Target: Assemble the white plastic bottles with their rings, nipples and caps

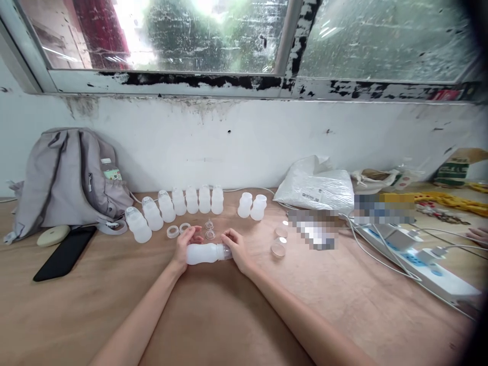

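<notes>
Wooden tabletop (213, 315) at frame center: bottle (206, 253) lies sideways, left hand (185, 245) gripping its base, right hand (237, 246) its neck.

- My left hand (186, 244) and right hand (237, 247) hold a white bottle (208, 253) lying sideways just above the tabletop (229, 315), one hand at each end.
- My right fingers (230, 238) close round its clear cap end.
- Just beyond, two white rings (177, 230) and small clear parts (209, 229) lie on the wood.
- A curved row of bottles (175, 206) stands farther back, with a pair (252, 206) to its right.
- Far left sit a grey backpack (64, 178) and a black phone (64, 252).
- Right, a power strip (415, 264) with cables.
</notes>
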The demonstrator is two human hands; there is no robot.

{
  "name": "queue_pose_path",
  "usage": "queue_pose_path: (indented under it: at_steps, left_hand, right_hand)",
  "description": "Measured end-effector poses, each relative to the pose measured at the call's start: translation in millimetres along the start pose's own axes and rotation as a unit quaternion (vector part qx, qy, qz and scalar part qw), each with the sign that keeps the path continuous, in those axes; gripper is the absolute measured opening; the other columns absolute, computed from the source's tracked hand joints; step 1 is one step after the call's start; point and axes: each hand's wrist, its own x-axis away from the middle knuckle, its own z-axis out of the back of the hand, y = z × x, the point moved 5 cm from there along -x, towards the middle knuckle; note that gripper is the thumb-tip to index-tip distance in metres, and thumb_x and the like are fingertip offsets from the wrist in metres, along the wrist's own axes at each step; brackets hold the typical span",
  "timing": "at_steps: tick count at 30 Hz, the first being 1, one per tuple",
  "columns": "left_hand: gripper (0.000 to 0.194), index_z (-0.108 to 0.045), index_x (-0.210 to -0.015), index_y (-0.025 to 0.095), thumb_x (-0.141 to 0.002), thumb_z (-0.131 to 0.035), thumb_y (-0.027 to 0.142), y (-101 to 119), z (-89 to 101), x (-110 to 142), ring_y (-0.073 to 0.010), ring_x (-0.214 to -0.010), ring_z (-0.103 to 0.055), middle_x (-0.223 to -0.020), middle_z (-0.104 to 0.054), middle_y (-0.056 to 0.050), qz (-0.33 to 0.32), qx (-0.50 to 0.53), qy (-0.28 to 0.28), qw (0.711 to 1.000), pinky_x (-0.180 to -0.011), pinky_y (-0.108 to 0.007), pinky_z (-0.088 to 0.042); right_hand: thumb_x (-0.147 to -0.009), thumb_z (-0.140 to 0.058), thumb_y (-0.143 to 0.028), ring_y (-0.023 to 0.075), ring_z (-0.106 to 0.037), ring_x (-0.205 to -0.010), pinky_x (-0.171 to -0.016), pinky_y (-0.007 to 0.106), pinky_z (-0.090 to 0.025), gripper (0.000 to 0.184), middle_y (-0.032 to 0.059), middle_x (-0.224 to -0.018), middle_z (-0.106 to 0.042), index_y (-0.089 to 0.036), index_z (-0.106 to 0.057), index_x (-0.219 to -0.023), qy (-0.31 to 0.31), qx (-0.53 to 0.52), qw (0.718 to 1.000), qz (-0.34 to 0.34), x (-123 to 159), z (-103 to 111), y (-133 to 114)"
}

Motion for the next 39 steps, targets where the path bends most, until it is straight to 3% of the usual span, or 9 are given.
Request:
queue_pose_path:
  at_steps: [4, 10, 19, 24, 28, 34, 39]
  left_hand:
    - [0.031, -0.062, -0.081, 0.014, -0.071, -0.054, 0.043, -2, -2.1, 0, -0.0097, -0.053, -0.054, -0.074, -0.060, -0.003, 0.018, 0.028, -0.021, 0.999, -0.050, -0.022, -0.042]
    - [0.033, -0.062, -0.078, 0.013, -0.075, -0.050, 0.043, -2, -6.5, 2, -0.0084, -0.053, -0.052, -0.067, -0.057, -0.002, 0.028, 0.033, -0.042, 0.998, -0.050, -0.020, -0.039]
    - [0.023, -0.059, -0.077, 0.014, -0.073, -0.054, 0.036, 1, -6.8, 3, -0.0088, -0.053, -0.050, -0.063, -0.053, 0.000, 0.040, -0.010, -0.044, 0.998, -0.050, -0.020, -0.038]
    - [0.023, -0.061, -0.074, 0.016, -0.074, -0.051, 0.037, 4, -10.5, 6, -0.0106, -0.057, -0.050, -0.063, -0.055, 0.000, 0.002, -0.076, -0.051, 0.996, -0.055, -0.021, -0.037]
    - [0.024, -0.061, -0.070, 0.016, -0.075, -0.047, 0.035, 7, -16.6, 10, -0.0137, -0.064, -0.051, -0.065, -0.057, -0.002, -0.075, -0.177, -0.067, 0.979, -0.061, -0.023, -0.039]
    - [0.026, -0.061, -0.073, 0.019, -0.079, -0.041, 0.035, 11, -11.8, 12, -0.0170, -0.066, -0.055, -0.067, -0.060, -0.003, -0.161, -0.295, 0.010, 0.942, -0.063, -0.025, -0.039]
    - [0.024, -0.060, -0.072, 0.019, -0.076, -0.044, 0.036, 6, -1.0, 2, -0.0188, -0.064, -0.057, -0.064, -0.062, -0.003, -0.129, -0.281, 0.056, 0.949, -0.061, -0.027, -0.039]
  right_hand:
    - [-0.072, -0.052, -0.037, 0.0137, -0.049, -0.066, -0.058, 0.024, -0.039, 0.019, -0.0011, -0.071, -0.051, -0.021, -0.046, -0.078, -0.005, -0.066, 0.998, -0.003, 12, -5, -4]
    - [-0.076, -0.049, -0.040, 0.0186, -0.053, -0.086, -0.071, 0.030, -0.043, 0.036, 0.0052, -0.096, -0.055, -0.025, -0.040, -0.108, -0.072, -0.109, 0.991, -0.031, 16, -9, -10]
    - [-0.078, -0.048, -0.038, 0.0186, -0.053, -0.088, -0.075, 0.029, -0.039, 0.027, 0.0031, -0.090, -0.061, -0.023, -0.054, -0.100, -0.166, -0.060, 0.983, -0.042, 19, -18, -17]
    - [-0.077, -0.046, -0.040, 0.0181, -0.053, -0.074, -0.067, 0.028, -0.040, 0.027, 0.0034, -0.074, -0.060, -0.018, -0.060, -0.073, -0.088, 0.007, 0.996, -0.013, 10, -11, -7]
    - [-0.076, -0.044, -0.039, 0.0171, -0.051, -0.062, -0.059, 0.027, -0.040, 0.027, 0.0029, -0.062, -0.056, -0.018, -0.057, -0.066, 0.023, 0.029, 0.999, -0.010, 3, 1, 6]
    - [-0.074, -0.044, -0.044, 0.0173, -0.053, -0.061, -0.052, 0.027, -0.042, 0.028, 0.0039, -0.064, -0.057, -0.018, -0.053, -0.066, 0.114, 0.011, 0.993, -0.028, 2, 9, 16]
    - [-0.075, -0.035, -0.056, 0.0109, -0.044, -0.040, -0.029, 0.024, -0.031, 0.041, 0.0041, -0.073, -0.056, -0.019, -0.052, -0.073, 0.145, -0.013, 0.988, -0.057, 6, 8, 16]
